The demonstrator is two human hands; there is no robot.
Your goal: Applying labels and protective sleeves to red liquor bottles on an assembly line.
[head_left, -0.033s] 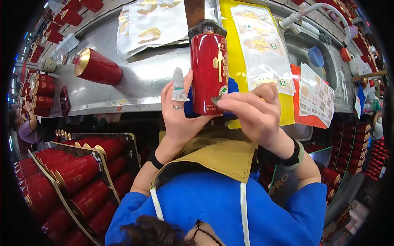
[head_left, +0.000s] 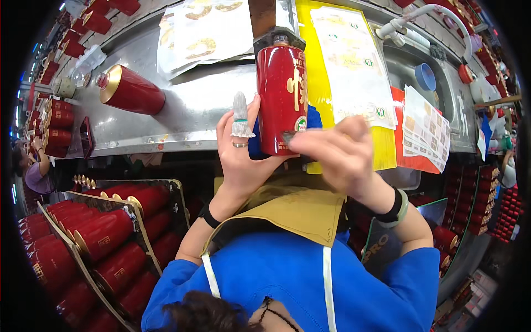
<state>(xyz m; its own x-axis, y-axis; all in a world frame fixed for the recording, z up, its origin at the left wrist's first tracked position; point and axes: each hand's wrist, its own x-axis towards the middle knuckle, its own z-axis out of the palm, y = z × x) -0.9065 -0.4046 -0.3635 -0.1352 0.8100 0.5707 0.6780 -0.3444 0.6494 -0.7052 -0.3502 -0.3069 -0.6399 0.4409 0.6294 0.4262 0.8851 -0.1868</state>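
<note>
A red bottle point(head_left: 281, 99) with gold lettering and a green-white round mark lies in front of me, its neck pointing away. My left hand point(head_left: 239, 146) is closed around its left side and base; one finger wears a grey knitted cover point(head_left: 241, 113), another a ring. My right hand point(head_left: 340, 157), partly smeared by motion, pinches a small dark flat piece point(head_left: 288, 136) against the bottle near its base. What that piece is cannot be made out. Beyond the bottle's neck sits a dark angular holder point(head_left: 264, 41).
A second red bottle with a gold shoulder point(head_left: 133, 89) lies on the metal bench point(head_left: 188, 119). Gold-patterned sticker sheets point(head_left: 207, 36) are at the back; more sheets point(head_left: 354, 72) cover a yellow board point(head_left: 384, 149). A sink point(head_left: 401, 58) stands right. Crates of red bottles point(head_left: 105, 238) flank me.
My right hand has shifted slightly left and its fingers are more blurred, with the small dark piece still at the bottle. My left hand and the bottle stay put.
</note>
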